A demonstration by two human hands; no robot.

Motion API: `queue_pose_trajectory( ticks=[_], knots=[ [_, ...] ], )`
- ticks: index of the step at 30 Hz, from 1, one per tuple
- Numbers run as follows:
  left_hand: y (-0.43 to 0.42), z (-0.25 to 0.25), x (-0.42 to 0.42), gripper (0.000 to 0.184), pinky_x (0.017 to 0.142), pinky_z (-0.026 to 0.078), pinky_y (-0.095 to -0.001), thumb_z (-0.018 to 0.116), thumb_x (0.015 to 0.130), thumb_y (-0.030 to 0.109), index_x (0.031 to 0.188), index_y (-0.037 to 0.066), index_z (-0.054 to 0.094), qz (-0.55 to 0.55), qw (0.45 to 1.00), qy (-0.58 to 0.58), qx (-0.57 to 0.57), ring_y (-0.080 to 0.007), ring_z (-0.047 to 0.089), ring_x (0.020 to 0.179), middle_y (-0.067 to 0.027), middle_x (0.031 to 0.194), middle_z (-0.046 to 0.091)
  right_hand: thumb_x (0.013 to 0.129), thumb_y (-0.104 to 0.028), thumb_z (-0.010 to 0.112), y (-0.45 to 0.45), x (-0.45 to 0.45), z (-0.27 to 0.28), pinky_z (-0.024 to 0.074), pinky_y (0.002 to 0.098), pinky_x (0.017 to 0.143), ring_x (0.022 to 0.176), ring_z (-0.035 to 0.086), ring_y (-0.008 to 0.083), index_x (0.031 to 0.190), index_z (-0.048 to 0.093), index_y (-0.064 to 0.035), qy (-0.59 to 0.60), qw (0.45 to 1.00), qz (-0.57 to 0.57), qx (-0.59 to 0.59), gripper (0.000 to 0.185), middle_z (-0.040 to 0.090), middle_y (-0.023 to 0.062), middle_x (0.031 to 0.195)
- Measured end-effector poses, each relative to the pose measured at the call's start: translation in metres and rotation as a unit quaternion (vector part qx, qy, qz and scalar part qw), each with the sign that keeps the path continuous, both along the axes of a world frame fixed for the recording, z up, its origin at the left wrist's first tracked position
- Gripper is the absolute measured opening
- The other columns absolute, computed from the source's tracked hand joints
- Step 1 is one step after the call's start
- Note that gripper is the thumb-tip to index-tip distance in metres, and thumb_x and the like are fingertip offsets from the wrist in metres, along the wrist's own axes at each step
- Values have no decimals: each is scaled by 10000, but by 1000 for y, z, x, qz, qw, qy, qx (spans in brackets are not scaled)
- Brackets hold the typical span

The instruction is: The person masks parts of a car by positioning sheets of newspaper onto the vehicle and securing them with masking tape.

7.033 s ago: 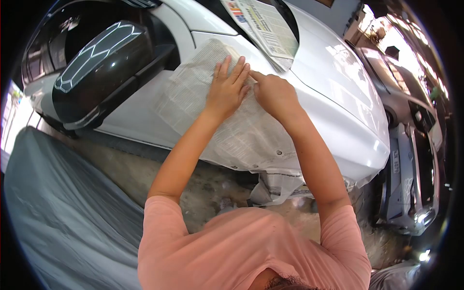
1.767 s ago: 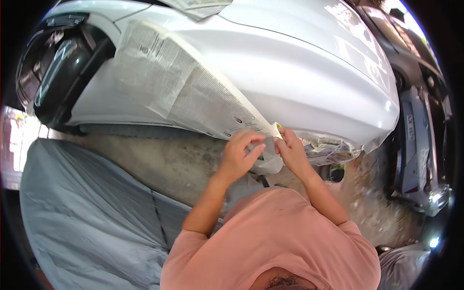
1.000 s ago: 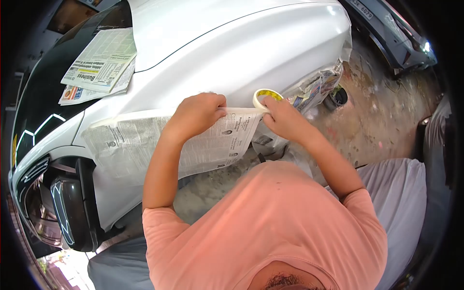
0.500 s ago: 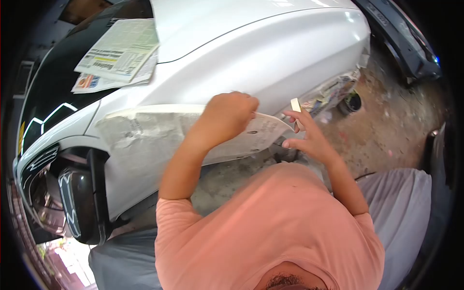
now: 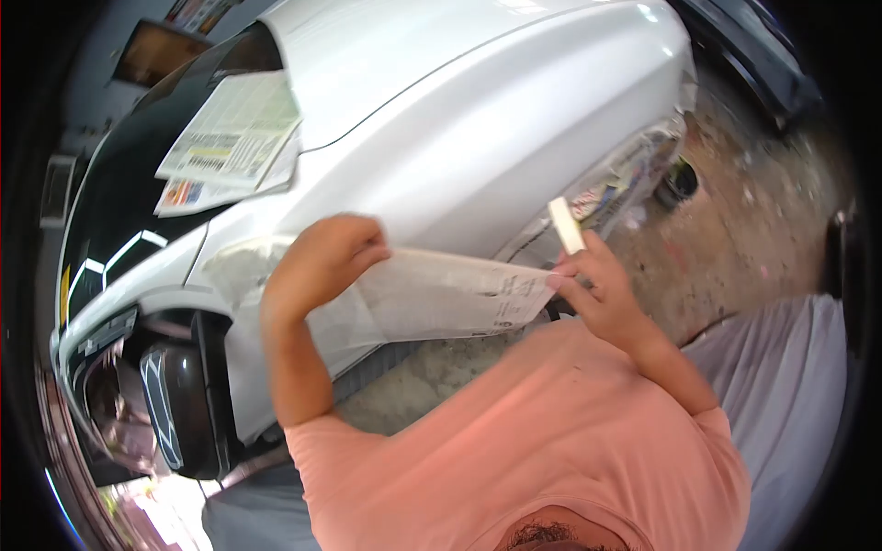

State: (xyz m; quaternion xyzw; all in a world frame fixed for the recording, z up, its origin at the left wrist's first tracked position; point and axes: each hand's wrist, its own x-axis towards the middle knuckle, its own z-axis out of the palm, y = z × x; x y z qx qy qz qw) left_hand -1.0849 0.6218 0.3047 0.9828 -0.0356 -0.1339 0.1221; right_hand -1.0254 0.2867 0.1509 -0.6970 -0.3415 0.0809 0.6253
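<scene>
A newspaper sheet (image 5: 450,294) stretches between my two hands beside the white car's fender (image 5: 478,174). At its upper edge, my left hand (image 5: 322,262) is closed with bent fingers; its fingertips appear to pinch the sheet, partly hidden by the hand. The sheet's right corner is pinched by my right hand (image 5: 595,289), thumb against fingers. A cream roll of tape (image 5: 566,226), seen edge-on, sits at the fingers of that same hand. Left of my left hand, the paper's other end lies against the car's side.
Folded newspapers (image 5: 234,133) rest on the dark windshield. Below left juts the black side mirror (image 5: 179,404). More newspaper (image 5: 634,179) covers the car's lower front, near a dark bucket (image 5: 678,184) on the stained floor (image 5: 735,239). Grey cloth (image 5: 772,376) drapes at right.
My left hand has moved left and down along the sheet. My right hand has gone from spread fingers to pinching the sheet's right corner, which now sits lower. The view has shifted slightly.
</scene>
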Motion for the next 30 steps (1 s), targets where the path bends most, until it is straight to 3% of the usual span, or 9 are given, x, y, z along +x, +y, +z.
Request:
queue_pose_trajectory(
  ticks=[4,8,9,18,24,30],
  knots=[
    [-34,23,-29,120,701,464,-447,755,848,118,926,49,697,-87,991,-102,-10,-347,616,796,-116,821,652,918,-70,734,-34,8,16,466,334,818,903,565,238,920,656,-39,-20,999,-45,16,85,554,114,997],
    [-99,3,-18,276,661,455,-410,768,781,39,1050,83,727,-128,972,-198,24,-290,627,773,-70,818,660,925,-97,737,-88,36,21,480,365,847,958,602,275,897,655,-33,-72,986,-150,-12,108,569,123,1022],
    [-116,-8,-11,357,659,461,-411,780,764,32,1112,90,722,-133,970,-203,24,-275,625,753,-59,827,665,920,-94,739,-103,41,18,484,356,855,981,608,266,937,680,-41,-77,978,-191,-9,81,583,118,1048],
    [-290,-113,93,274,735,519,-427,788,832,93,1096,70,718,-128,965,-176,-145,-329,660,849,-105,896,686,918,-56,717,-297,77,3,493,347,898,980,634,254,971,698,-31,-120,867,-472,-105,62,627,117,1093],
    [-427,-192,193,168,756,522,-424,774,861,116,1012,66,719,-139,946,-167,-242,-335,662,887,-116,937,685,909,-35,719,-440,105,-7,505,353,890,1020,643,266,991,691,-17,-132,816,-540,-159,87,622,130,1119],
    [-536,-294,265,113,752,519,-424,744,890,125,990,83,716,-141,949,-83,-270,-333,662,879,-97,933,666,904,-1,711,-523,123,-33,526,377,876,1029,645,294,1002,682,3,-113,783,-578,-200,102,615,143,1123]
  ],
)
